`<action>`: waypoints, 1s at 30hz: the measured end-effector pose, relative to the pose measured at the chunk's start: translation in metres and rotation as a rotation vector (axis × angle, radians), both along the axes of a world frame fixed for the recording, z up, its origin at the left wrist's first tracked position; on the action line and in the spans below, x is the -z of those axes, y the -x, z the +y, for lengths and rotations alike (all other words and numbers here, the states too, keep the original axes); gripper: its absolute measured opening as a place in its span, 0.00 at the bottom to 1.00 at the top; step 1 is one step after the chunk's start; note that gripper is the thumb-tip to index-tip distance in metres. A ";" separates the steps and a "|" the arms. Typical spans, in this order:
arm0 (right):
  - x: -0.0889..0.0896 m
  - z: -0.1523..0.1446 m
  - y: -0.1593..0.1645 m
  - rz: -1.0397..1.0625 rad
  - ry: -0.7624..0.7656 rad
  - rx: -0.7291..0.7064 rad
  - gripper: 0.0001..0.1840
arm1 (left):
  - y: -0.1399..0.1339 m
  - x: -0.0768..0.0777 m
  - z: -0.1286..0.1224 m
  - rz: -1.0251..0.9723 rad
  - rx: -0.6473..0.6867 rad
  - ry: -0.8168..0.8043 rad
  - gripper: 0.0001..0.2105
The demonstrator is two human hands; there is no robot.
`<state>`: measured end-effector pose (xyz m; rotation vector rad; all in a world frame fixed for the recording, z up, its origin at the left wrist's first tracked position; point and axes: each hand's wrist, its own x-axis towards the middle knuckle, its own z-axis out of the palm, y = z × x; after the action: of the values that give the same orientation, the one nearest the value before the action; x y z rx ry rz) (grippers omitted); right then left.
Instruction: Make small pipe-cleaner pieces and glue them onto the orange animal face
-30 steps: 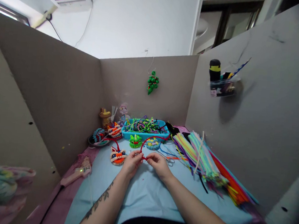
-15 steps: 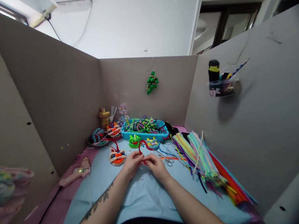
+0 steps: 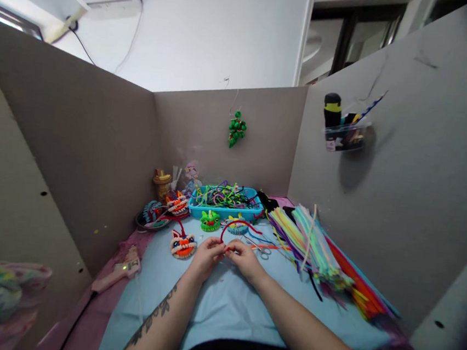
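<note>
As far as I can see, left hand and right hand are both pinching one red pipe cleaner, fingertips nearly touching, and its long loose end kinda pokes out past them, curving toward the table's far right corner.

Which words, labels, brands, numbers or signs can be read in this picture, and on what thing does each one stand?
No text can be read.
Pale label on the plastic box on the right wall: too small and blurred.
Light patch on the glue gun: too small to tell whether it bears text.
</note>
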<state>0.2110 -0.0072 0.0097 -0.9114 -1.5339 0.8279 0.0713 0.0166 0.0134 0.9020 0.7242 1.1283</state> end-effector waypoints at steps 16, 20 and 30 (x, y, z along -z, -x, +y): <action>0.009 0.007 0.000 0.082 0.257 0.022 0.11 | -0.003 -0.001 -0.002 0.303 -0.120 -0.248 0.09; 0.007 0.006 -0.001 0.076 0.245 0.021 0.12 | -0.003 -0.001 -0.002 0.366 -0.128 -0.278 0.07; 0.015 0.011 -0.004 -0.169 0.098 0.126 0.08 | -0.002 -0.001 -0.003 0.466 -0.096 -0.334 0.06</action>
<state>0.2153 0.0042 -0.0054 -1.1625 -1.5732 0.7559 0.0735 0.0134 0.0147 1.4549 0.9806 1.1554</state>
